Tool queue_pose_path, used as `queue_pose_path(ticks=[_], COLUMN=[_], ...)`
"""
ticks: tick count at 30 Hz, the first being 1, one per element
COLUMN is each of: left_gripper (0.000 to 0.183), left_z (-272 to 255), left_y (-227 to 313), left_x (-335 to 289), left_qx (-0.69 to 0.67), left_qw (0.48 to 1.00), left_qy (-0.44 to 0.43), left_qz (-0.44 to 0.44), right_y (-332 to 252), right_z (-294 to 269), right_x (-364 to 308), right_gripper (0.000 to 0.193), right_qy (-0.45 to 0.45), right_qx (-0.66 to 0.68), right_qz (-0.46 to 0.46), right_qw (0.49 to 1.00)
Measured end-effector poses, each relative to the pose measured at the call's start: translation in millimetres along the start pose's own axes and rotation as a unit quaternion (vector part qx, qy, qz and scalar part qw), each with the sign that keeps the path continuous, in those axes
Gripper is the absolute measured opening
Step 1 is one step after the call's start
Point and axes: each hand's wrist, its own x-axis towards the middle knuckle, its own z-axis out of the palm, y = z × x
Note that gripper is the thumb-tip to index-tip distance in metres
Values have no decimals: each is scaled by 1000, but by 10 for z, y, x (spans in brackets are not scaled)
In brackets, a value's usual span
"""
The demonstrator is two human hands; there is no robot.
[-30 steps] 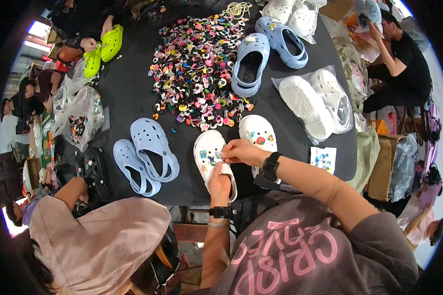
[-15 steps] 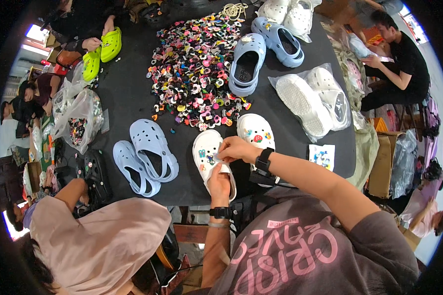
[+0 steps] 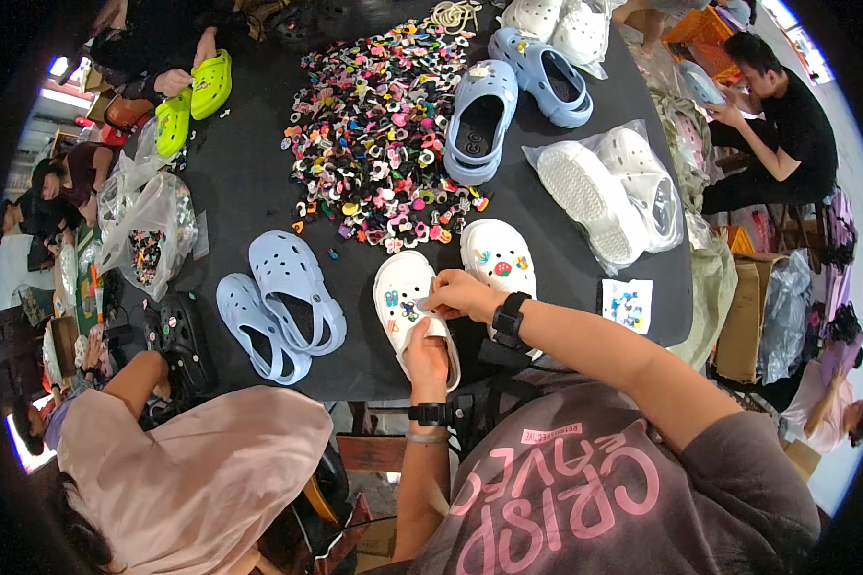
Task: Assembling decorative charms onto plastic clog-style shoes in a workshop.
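At the table's near edge, my left hand (image 3: 426, 358) grips the heel end of a white clog (image 3: 404, 278), thumb on top. Colourful shoe charms sit in several of its holes. My right hand (image 3: 462, 295) bends over the clog's right side, fingertips pinched at its upper; a small charm seems to be under them, mostly hidden. Just to the right stands a second white clog (image 3: 494, 241) decorated with charms, its heel partly behind my right wrist. Beyond both shoes spreads a large pile of mixed shoe charms (image 3: 379, 134).
Light blue clogs (image 3: 292, 278) lie on the left, another blue pair (image 3: 479, 115) beyond. Bagged white clogs (image 3: 594, 206) and a printed white packet (image 3: 627, 305) are on the right. Across the table, a person's hands hold lime-green clogs (image 3: 211, 84). Another person sits close at my left.
Both hands stay at the white clog with hardly any movement. The view has shifted slightly. The person at far right has moved the bagged item a little.
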Motion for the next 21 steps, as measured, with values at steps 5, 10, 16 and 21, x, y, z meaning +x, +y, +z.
queue_pose_path(ticks=[5,10,16,21], left_gripper=[35,36,37,50], left_z=[16,-121,111,40], left_y=[7,36,33,84], left_x=[4,65,-19,-65], left_qx=[5,33,6,-75], left_qw=[1000,998,1000,996], left_qy=[0,23,-9,-54], left_qz=[-7,-42,13,-6], right_y=[3,34,63,-245], right_z=[29,111,-58,-181], right_x=[16,-4,-126,-659], right_gripper=[28,29,29,27], right_qy=[23,34,-57,-77], right_qx=[17,23,70,82], right_qz=[61,34,6,-73], right_qw=[998,999,996,991])
